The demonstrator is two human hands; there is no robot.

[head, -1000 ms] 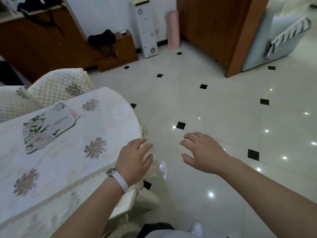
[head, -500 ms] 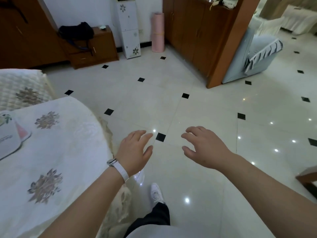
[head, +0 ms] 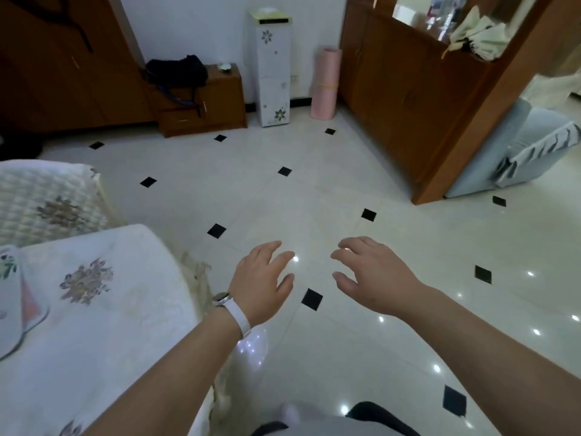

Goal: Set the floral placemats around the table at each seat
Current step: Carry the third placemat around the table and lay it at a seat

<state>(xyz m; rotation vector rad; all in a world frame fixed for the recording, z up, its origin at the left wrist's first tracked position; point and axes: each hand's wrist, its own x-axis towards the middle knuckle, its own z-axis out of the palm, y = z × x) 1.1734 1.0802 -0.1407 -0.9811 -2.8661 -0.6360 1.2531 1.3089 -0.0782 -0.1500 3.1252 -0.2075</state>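
Note:
The table [head: 125, 325], covered with a white cloth with brown flower motifs, fills the lower left. A stack of floral placemats [head: 15, 303] lies on it at the far left edge of the view, mostly cut off. My left hand [head: 261, 281], with a white watch on the wrist, hovers over the floor just right of the table's edge, fingers apart and empty. My right hand [head: 374, 275] hovers beside it over the floor, also open and empty. Both hands are well away from the placemats.
A chair with a quilted white cover [head: 47, 202] stands behind the table at left. Further back are a low wooden cabinet [head: 204, 102] with a black bag, a white floral-printed unit [head: 272, 67], a pink roll [head: 325, 83], a wooden partition [head: 424, 99] and a blue-grey sofa [head: 534, 143]. Tiled floor lies ahead.
The view has swung right and away from the table, so the placemats slid to the left edge. Both hands stay open and empty, now over the floor.

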